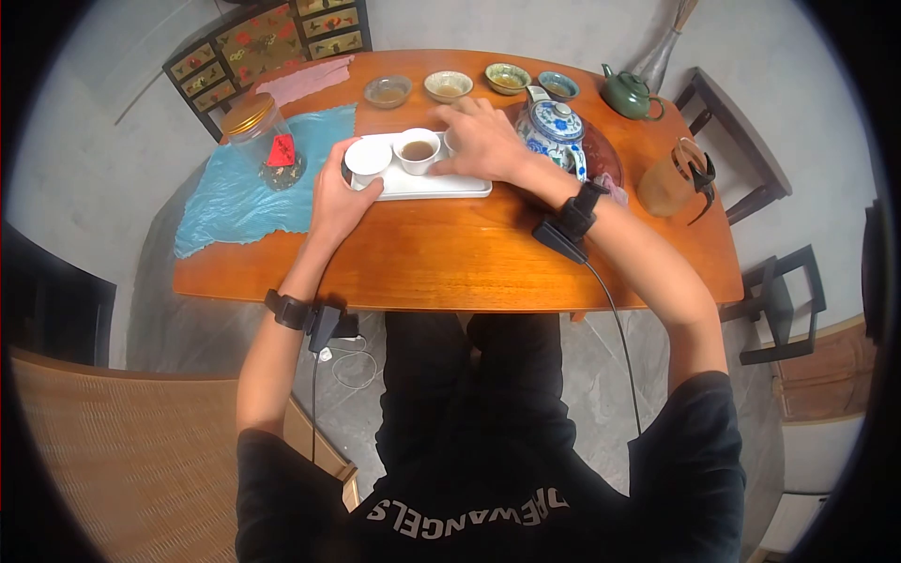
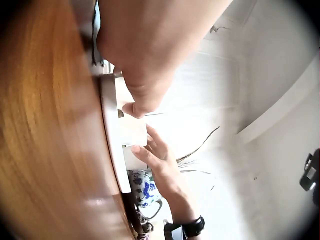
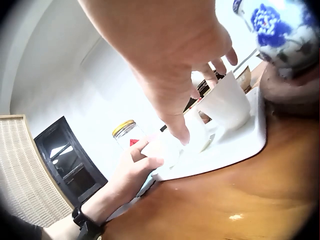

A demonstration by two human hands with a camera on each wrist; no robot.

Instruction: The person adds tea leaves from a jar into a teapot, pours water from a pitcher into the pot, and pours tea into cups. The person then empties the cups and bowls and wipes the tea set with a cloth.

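Note:
My left hand [image 1: 340, 199] holds a white cup [image 1: 368, 156] at the left end of a white tray [image 1: 422, 191], thumb on its near side. The cup's top looks plain white. Beside it on the tray stands a white teacup of brown tea [image 1: 417, 147]. My right hand [image 1: 483, 141] reaches over the tray with spread fingers, thumb beside the tea's cup and index finger beyond its rim. Another white cup [image 3: 227, 105] stands at the tray's right end, mostly hidden beneath that hand in the head view.
A blue-and-white teapot [image 1: 556, 122] stands on a dark red round tray [image 1: 605, 155] at the right. Several bowls, one cream [image 1: 449, 86], line the back. A green teapot [image 1: 631, 94] and glass pitcher [image 1: 664, 183] sit further right. A gold-lidded jar [image 1: 258, 131] stands on blue cloth [image 1: 253, 211].

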